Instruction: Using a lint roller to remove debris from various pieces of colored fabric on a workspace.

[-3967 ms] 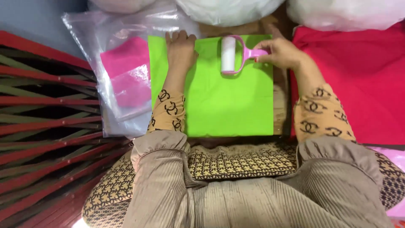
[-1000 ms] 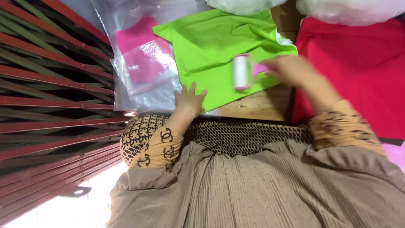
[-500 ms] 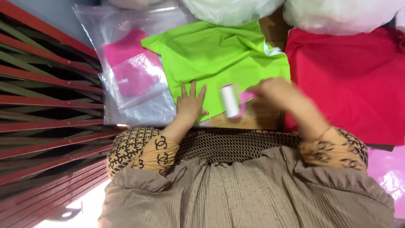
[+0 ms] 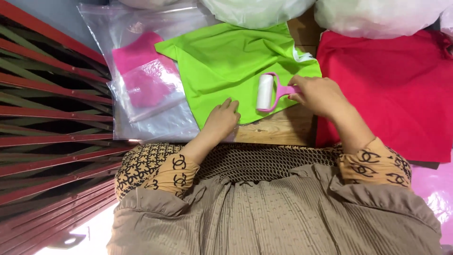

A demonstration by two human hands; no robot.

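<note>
- The green cloth (image 4: 226,61) lies skewed and a little rumpled on the wooden table (image 4: 278,127), its near corner by the person's lap and its far edge tucked under a white bag (image 4: 255,9).
- It looks thin, soft and light, so I would expect it to slide and bunch unless pinned; it seems best held flat by pressing near an edge or corner.
- The left hand (image 4: 222,120) does just that, with curled fingers bearing down on the near corner of the cloth.
- The roller (image 4: 265,92), a white drum in a pink frame, rests on the cloth's near right part.
- It looks light and stiff, likely tacky on the drum, so the pink handle is the place to grip it.
- The right hand (image 4: 317,94) is closed round that handle, fingers wrapped on it.
- Left of the cloth lie clear plastic bags (image 4: 151,108) with pink fabric (image 4: 141,52) inside; they look slick and crinkly.
- To the right, just beside the cloth, a red cloth (image 4: 391,89) is spread flat, with another white bag (image 4: 377,16) at its far edge.
- At far left stands a red folding gate (image 4: 52,141).
</note>
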